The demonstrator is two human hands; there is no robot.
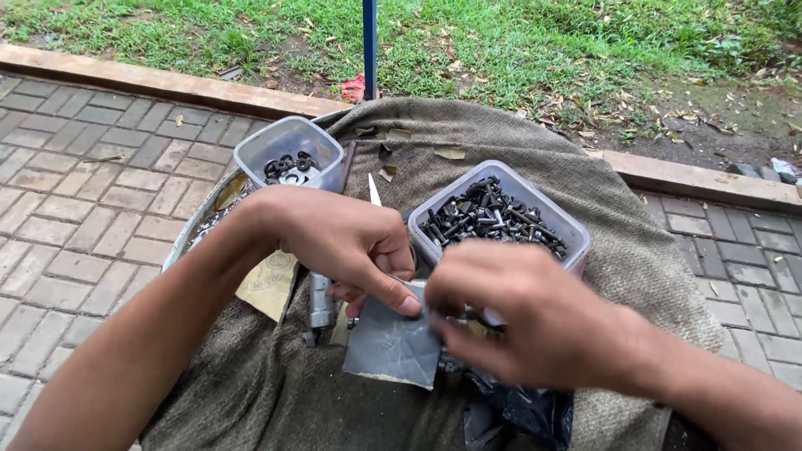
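Covering a round table almost to its metal rim, a coarse grey-brown cloth forms the work surface, with brick paving around it, a kerb and a strip of grass beyond, and a blue post rising behind. On the cloth stand two clear plastic tubs: the larger tub, right of centre, is heaped with dark bolts and screws, which I judge to be the stock waiting to be handled, while the smaller tub at the far left holds only a thin layer of dark washers or rings, so little has been gathered there as far as can be seen. Just in front of the larger tub lies a grey sheet of abrasive paper, and both hands meet over its upper edge. The left hand is curled nearly closed, thumb pressed onto the sheet's corner; whether a small part sits inside its fingers I cannot tell. The right hand is bunched with fingertips pinching at the same edge, its contents hidden too. A tan scrap of paper, a metal tool beneath the left hand and a black plastic bag lie close by.
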